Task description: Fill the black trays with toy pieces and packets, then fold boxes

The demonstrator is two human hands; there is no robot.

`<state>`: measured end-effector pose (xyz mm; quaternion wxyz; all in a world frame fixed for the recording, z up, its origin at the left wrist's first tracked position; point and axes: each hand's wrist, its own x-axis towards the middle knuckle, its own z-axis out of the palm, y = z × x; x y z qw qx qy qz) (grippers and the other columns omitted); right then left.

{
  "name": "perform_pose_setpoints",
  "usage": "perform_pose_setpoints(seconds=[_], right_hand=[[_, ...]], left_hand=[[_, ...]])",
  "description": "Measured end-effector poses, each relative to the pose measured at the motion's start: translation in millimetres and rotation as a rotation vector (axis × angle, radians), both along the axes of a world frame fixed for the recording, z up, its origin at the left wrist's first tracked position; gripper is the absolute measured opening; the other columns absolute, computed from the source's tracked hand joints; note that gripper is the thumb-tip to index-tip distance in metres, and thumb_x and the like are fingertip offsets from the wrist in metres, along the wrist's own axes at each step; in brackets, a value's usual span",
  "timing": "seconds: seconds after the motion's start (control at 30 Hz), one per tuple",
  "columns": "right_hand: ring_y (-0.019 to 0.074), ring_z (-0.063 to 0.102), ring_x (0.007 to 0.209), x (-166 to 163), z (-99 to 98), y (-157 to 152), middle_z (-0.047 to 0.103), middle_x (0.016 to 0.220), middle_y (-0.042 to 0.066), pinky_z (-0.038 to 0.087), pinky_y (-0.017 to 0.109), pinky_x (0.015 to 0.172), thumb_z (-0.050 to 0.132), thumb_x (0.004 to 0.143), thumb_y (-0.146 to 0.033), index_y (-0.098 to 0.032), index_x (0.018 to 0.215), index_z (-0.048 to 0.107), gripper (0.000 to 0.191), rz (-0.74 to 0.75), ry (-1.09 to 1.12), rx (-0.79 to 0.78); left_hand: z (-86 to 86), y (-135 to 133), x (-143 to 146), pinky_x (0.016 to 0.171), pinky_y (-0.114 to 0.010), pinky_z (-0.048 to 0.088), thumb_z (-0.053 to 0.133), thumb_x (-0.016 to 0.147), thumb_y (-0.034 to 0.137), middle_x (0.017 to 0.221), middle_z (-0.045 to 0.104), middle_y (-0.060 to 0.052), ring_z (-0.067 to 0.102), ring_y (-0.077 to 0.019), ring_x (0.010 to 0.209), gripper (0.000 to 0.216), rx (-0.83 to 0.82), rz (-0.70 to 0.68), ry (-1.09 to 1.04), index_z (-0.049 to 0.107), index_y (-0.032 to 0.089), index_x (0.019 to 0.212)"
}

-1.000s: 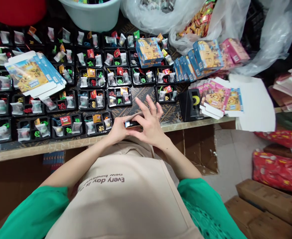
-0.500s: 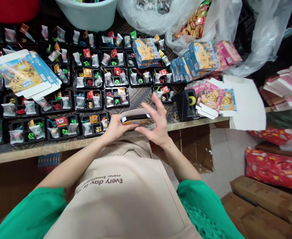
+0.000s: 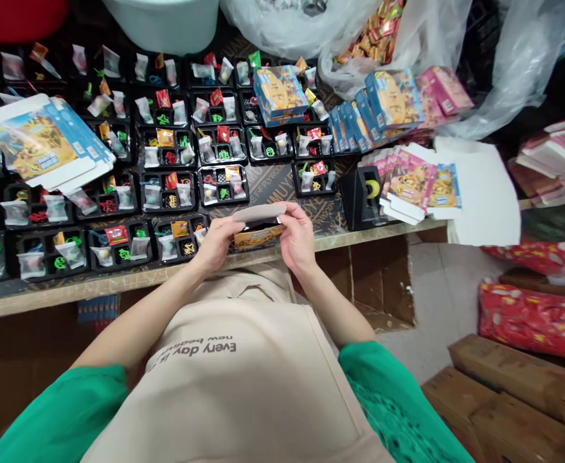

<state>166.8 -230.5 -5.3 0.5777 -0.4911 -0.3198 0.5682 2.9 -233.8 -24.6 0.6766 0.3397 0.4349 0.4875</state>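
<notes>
Between my hands, at the table's front edge, is a small printed cardboard box (image 3: 258, 238) with a yellow-orange face. Its pale top flap (image 3: 260, 212) is raised, and a dark gap shows beneath it. My left hand (image 3: 217, 244) is closed on the box's left end, thumb and fingers near the flap's corner. My right hand (image 3: 297, 237) pinches the right end by the flap. What lies inside the box is too dark to make out. Just left of my left hand sits a black compartment tray (image 3: 182, 239) with small wrapped items.
Rows of filled black trays (image 3: 118, 247) cover the left of the table. Flattened blue cartons (image 3: 45, 145) lie across some. Closed blue boxes (image 3: 282, 93) are stacked behind; pink flat cartons (image 3: 410, 180) and a black tape dispenser (image 3: 362, 196) stand right. Plastic bags (image 3: 286, 29) line the back.
My right hand, raised with fingers spread before, has come down and closed on the box's right end. The box front has tilted more into view, with its flap standing above the opening.
</notes>
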Motion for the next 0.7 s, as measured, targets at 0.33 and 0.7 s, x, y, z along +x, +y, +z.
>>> perform_pose_setpoints(seconds=[0.33,0.7], right_hand=[[0.0262,0.067,0.1,11.2,-15.9,3.7,0.073,0.103,0.007,0.051,0.045,0.096,0.056,0.083,-0.05,-0.022,0.066,0.069,0.036,0.13,-0.117,0.196],[0.0183,0.07,0.08,44.3,10.4,21.7,0.077,0.086,0.003,0.056,0.036,0.082,0.075,0.082,-0.033,-0.024,0.08,0.079,0.01,0.409,-0.557,0.424]], left_hand=[[29.8,-5.9,-23.0,0.081,-0.034,0.054,0.072,0.079,0.026,0.097,0.075,-0.007,0.069,-0.0197,0.089,0.009,0.684,-0.023,0.505,0.078,0.021,0.083],[51.4,2.2,-18.9,0.063,-0.027,0.054,0.077,0.075,0.026,0.076,0.075,-0.005,0.069,-0.017,0.068,0.012,0.456,-0.046,0.706,0.075,0.015,0.077]])
